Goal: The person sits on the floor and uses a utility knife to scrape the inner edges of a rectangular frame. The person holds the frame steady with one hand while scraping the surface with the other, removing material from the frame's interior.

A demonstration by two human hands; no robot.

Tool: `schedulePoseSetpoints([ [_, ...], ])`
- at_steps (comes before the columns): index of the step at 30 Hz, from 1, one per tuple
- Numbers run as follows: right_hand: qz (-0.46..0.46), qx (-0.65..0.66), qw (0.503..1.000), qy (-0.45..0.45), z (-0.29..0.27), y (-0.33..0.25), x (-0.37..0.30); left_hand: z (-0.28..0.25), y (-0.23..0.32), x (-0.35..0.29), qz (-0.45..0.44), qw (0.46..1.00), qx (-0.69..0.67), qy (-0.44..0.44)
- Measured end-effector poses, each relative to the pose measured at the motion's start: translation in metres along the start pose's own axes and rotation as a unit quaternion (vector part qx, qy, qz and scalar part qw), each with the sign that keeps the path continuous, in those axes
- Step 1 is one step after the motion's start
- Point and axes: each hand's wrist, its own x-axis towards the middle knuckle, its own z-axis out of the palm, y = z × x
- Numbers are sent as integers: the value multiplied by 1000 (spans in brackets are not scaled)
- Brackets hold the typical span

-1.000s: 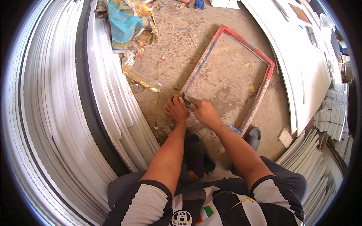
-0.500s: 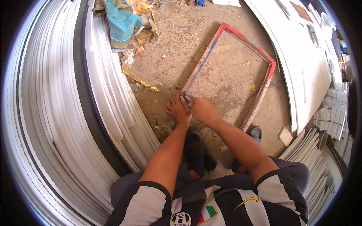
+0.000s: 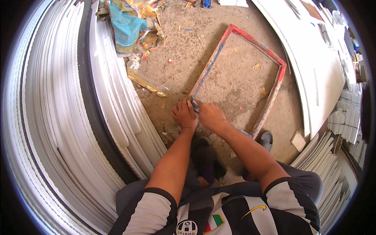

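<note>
Fingers of both hands met at the near-left corner of the wooden frame (image 3: 236, 80). Right hand (image 3: 209, 116) was curled tight round a small dark tool (image 3: 194, 105), tip pressed on the corner joint. Left hand (image 3: 185, 114) sat just beside it, touching, fingers bent together & pressing down on the frame rail; can't tell if it gripped anything. Both forearms came in from the near edge, w/ striped sleeves.

Frame lay flat on the dusty floor (image 3: 184, 51), rectangular, red & blue paint worn on the rails, open in the middle w/ bare ground showing thru. Scraps of yellowish stuff lay inside it.

Progress, as a judgement: work looked to be only at this one corner; the other 3 corners had nothing on them, so prob. most was left.

Left: stacked white panels (image 3: 58, 117). Far left: crumpled blue cloth (image 3: 125, 27) & litter. Right: big white board (image 3: 313, 66), more stacked sheets (image 3: 325, 172) near right. Dark sandal (image 3: 267, 139) by the frame's near end.
</note>
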Motion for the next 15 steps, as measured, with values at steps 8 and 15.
schedulePoseSetpoints([
  [8, 2, 51, 999, 14, 2, 9, -5, 14, -4, -6, -9, 1000, -9, 3],
  [15, -9, 30, 999, -23, -19, -13, -2, 14, -1, -5, -35, 999, -31, 8],
])
